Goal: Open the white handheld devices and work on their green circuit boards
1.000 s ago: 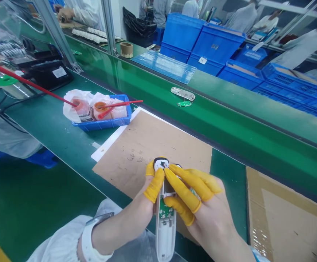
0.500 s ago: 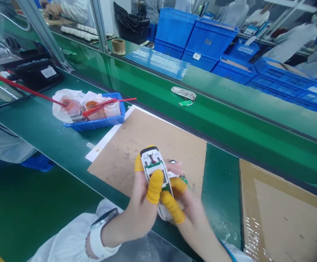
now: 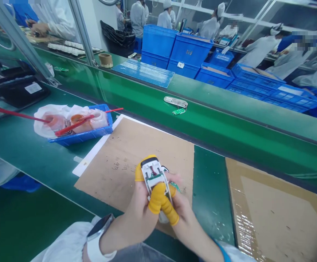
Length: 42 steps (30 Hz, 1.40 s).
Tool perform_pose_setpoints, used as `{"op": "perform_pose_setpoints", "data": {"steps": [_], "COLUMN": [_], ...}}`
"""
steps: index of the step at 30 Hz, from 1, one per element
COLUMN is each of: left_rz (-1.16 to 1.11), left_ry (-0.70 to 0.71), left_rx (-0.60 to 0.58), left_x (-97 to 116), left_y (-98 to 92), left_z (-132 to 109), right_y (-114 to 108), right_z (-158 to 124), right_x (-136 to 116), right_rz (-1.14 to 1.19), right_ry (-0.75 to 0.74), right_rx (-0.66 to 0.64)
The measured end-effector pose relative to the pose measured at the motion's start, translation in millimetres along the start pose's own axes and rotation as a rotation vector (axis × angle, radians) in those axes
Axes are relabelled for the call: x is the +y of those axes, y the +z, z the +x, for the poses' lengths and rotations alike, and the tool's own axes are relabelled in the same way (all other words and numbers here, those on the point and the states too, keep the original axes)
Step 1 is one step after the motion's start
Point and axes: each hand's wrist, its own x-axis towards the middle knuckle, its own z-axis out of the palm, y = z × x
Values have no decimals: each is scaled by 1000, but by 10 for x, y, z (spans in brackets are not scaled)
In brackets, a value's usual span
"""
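Both hands hold one white plastic device shell [image 3: 154,175] above a brown cardboard sheet [image 3: 136,153]. The shell's open side faces up and shows a small green circuit board inside. My left hand [image 3: 142,211], with yellow finger cots, wraps the shell from the left, its thumb pressed on the middle. My right hand [image 3: 182,214] grips the shell from the right and below, its yellow-capped thumb against the lower part. A white sleeve and a watch cover my left wrist.
A blue tray [image 3: 87,134] with pots, white cloth and red sticks lies left. A metal part with a green board [image 3: 176,103] lies on the green conveyor. Another cardboard sheet [image 3: 278,214] is at right. Blue crates [image 3: 191,54] and people in white stand behind.
The shell went from lying pointed away under my spread right fingers to tilted upright in both hands. My right hand has slid under it. The view has lifted a little.
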Motion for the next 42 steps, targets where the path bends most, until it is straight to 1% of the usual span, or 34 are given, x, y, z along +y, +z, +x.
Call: {"op": "perform_pose_setpoints", "data": {"steps": [2, 3, 4, 5, 6, 9, 10, 12, 13, 15, 17, 19, 21, 23, 24, 27, 30, 33, 36, 38, 42], "left_rz": [98, 143, 184, 225, 274, 471, 543, 691, 779, 964, 1093, 1132, 1125, 1104, 1085, 987, 819, 713, 659, 600, 323], "left_ry": [-80, -133, -177, -210, -234, -305, -313, -285, -262, -251, -274, -285, -303, -351, -383, -450, -524, -576, -575, -548, -444], "left_rx": [-22, -30, -20, -1, 23, 64, 69, 68, 48, -29, -102, -133, -149, -171, -179, -215, -242, -258, -263, -231, -153], "left_x": [-35, -53, -75, -100, -129, -232, -263, -304, -311, -303, -285, -285, -312, -355, -375, -397, -364, -333, -348, -377, -397], "left_y": [-24, -44, -70, -101, -136, -237, -259, -272, -261, -214, -158, -122, -115, -129, -139, -166, -187, -214, -244, -253, -221], "left_z": [79, 107, 123, 126, 119, 62, 47, 51, 75, 162, 272, 364, 413, 420, 412, 372, 326, 265, 194, 164, 184], "right_y": [-171, -282, -410, -556, -719, -1269, -1452, -1778, -1913, -2125, -2275, -2381, -2447, -2462, -2448, -2335, -2173, -2051, -2003, -1992, -1942], "right_z": [120, 194, 277, 370, 473, 806, 911, 1081, 1140, 1203, 1215, 1227, 1293, 1451, 1566, 2000, 2418, 2685, 2777, 2767, 2655], "right_x": [76, 140, 228, 341, 477, 985, 1163, 1482, 1614, 1809, 1914, 1950, 1949, 1952, 1967, 2085, 2254, 2356, 2348, 2292, 2062], "right_rz": [1, 4, 6, 5, -12, -145, -198, -303, -349, -420, -491, -601, -742, -868, -914, -1000, -1066, -1152, -1264, -1344, -1456], "right_ry": [88, 123, 158, 206, 262, 478, 553, 694, 754, 845, 903, 914, 852, 723, 649, 473, 401, 367, 384, 402, 353], "right_rx": [-143, -168, -153, -120, -54, 243, 335, 467, 510, 547, 549, 582, 650, 664, 632, 455, 320, 246, 208, 179, 60]}}
